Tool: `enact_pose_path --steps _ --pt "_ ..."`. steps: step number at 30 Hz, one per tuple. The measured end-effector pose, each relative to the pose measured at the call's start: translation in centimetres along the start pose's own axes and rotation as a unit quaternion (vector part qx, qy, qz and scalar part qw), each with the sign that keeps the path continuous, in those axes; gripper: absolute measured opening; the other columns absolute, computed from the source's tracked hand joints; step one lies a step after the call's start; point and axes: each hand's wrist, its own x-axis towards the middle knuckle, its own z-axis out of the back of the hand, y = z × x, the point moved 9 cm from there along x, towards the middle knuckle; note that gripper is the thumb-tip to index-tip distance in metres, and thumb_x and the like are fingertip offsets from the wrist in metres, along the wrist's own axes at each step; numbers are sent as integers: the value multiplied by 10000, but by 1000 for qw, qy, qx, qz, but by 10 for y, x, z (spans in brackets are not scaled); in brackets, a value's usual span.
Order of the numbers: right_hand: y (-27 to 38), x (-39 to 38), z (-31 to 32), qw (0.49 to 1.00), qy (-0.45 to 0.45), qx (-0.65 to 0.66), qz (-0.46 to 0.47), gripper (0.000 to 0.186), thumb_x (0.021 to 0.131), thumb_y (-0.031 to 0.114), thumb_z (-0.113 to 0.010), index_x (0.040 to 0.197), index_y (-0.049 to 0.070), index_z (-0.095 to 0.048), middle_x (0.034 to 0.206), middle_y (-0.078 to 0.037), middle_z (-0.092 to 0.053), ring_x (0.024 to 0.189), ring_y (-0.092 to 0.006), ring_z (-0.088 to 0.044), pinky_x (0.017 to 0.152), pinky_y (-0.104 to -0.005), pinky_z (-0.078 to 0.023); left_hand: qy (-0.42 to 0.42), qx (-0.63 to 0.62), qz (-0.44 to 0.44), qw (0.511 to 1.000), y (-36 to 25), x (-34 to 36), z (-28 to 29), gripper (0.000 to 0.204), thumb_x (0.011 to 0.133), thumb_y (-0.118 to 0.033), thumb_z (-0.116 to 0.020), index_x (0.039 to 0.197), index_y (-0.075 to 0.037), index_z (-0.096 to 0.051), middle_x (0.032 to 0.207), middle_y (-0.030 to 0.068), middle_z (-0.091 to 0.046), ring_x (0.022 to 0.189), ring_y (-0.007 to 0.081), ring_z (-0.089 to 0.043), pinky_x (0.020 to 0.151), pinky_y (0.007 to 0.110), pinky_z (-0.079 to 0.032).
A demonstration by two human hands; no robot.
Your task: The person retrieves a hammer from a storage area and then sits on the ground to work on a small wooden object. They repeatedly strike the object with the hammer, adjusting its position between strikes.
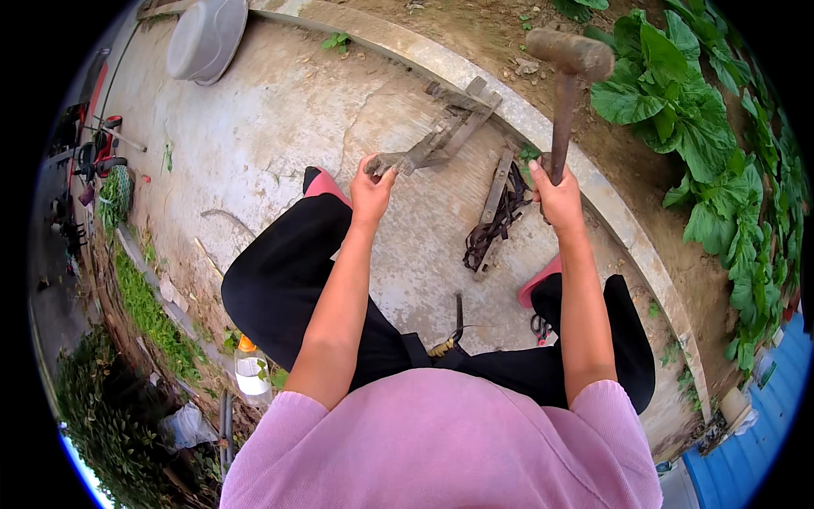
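In my right hand (560, 201) I grip the handle of a mallet (570, 56), its thick brown head raised over the soil beyond the curb. My left hand (372, 192) pinches the near end of a weathered wooden frame (437, 146) made of several rough, joined pieces. The frame's far end reaches close to the concrete curb. Between my feet lies a bundle of dark brown strips (498, 222) along a narrow wooden piece (498, 185). Closer to me are a tool with a yellowish handle and dark metal end (459, 316) and a pair of scissors (540, 326), partly hidden by my trousers.
A curved concrete curb (632, 212) borders soil with leafy green plants (708, 127) on the right. A grey plastic basin (206, 42) stands far left on the concrete floor. A bottle with an orange cap (252, 371) is beside my left leg. Blue corrugated sheeting (755, 450) lies lower right.
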Motion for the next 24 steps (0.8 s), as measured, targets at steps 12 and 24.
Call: enact_pose_path --steps 12,24 --pt "-88 65 -3 982 29 -138 -124 220 774 227 -560 734 26 -480 523 -18 -463 447 -120 -447 440 -286 -371 -20 -43 -4 999 13 7 -7 318 752 -65 -621 1021 -5 -463 860 41 -572 746 65 -517 651 211 -430" --pt "-134 -36 -13 999 -40 -32 -13 210 759 211 -601 795 25 -511 571 -1 -478 518 -89 -432 503 -248 -386 6 7 22 1000 12 -2 -26 341 739 -107 -653 1007 8 -475 837 42 -576 733 76 -521 645 211 -429"
